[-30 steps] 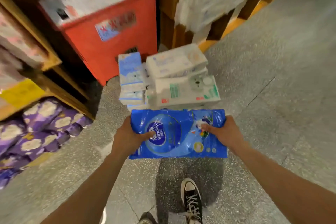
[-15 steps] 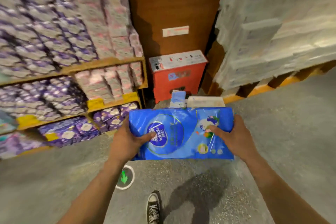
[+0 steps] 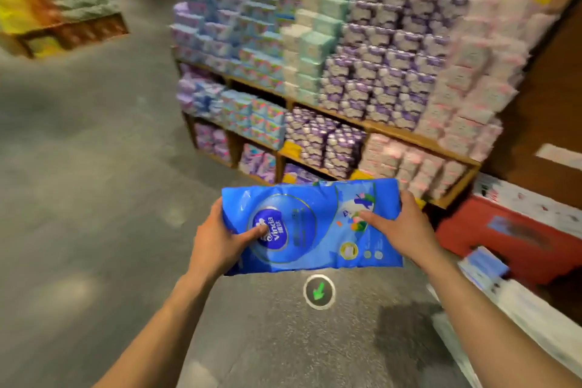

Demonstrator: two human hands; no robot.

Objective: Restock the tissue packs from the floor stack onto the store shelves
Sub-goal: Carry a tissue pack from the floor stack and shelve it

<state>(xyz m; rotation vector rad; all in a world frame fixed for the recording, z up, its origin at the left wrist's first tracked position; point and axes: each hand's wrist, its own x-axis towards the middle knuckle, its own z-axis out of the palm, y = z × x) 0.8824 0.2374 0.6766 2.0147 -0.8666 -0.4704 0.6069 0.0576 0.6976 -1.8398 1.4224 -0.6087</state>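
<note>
Grey speckled floor [image 3: 78,198] across the whole lower view

Ahead and to the right, wooden shelves [image 3: 393,133], tiered and crammed with blurred blue, mint, purple and pink packs, yellow tags along the top row

Far upper left, well apart from the shelves, a pallet load [image 3: 72,6] in yellow, red and pale green, too smeared to read

At the right end of the shelves, a red box [image 3: 504,239] with a white printed top, standing on the floor; just in front of it a low floor stack [image 3: 485,266] of pale and blue packs, blurred

Centre of view, a blue tissue pack [image 3: 315,230], held in the air above the floor, near the lowest shelf but apart from it; long axis left to right, right end tipped slightly farther away, printed face up toward the camera, round Vinda logo near the left end

Left hand [image 3: 217,242] clamped on the left short end, thumb pressed on the logo, fingers hidden beneath

Right hand [image 3: 406,230] clamped on the right short end, thumb laid across the printed face, fingers curled round the far edge

Below the pack, on the floor, a small round sticker [image 3: 319,292] with a green arrow
</note>
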